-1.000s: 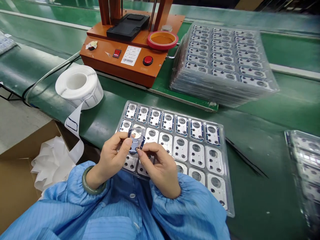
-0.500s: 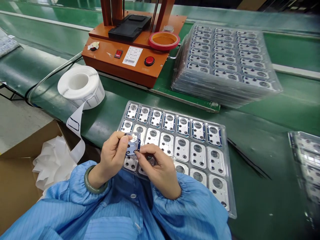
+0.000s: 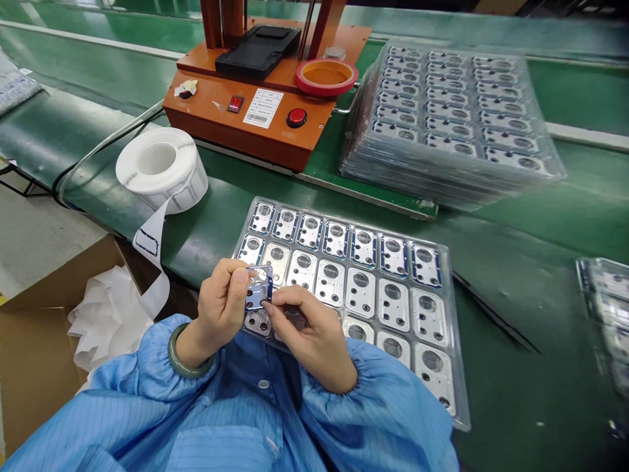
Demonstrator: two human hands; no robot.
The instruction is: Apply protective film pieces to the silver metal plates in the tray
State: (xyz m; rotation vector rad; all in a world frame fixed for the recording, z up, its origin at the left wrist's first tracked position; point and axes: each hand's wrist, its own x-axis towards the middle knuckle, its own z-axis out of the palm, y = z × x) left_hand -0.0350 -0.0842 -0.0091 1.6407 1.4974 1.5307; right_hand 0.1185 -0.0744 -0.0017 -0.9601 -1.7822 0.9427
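My left hand point(image 3: 221, 308), a green bangle on its wrist, pinches a small metal plate point(image 3: 256, 296) between thumb and fingers. Blue edging, like the blue frame stickers on the roll, shows along the plate's right side. My right hand point(image 3: 312, 331) has thumb and forefinger closed at the lower right corner of that plate; whether it grips the metal or only the blue edging, I cannot tell. Beneath both hands lies a clear plastic tray point(image 3: 462, 393) with rows of similar plates. Those in the back row carry blue edging; most nearer ones are plain silver.
To the left stands a sticker roll point(image 3: 160, 164), its strip hanging toward a cardboard box point(image 3: 44, 347) with crumpled white paper. Behind is an orange press point(image 3: 236, 124) with red tape point(image 3: 327, 77) on it. Stacked trays point(image 3: 447, 131) stand back right; black tweezers point(image 3: 496, 314) lie right.
The plate in my hands has tilted slightly, and its blue edging shows more upright on the right. Both hands keep their grip; the whole view has shifted a little.
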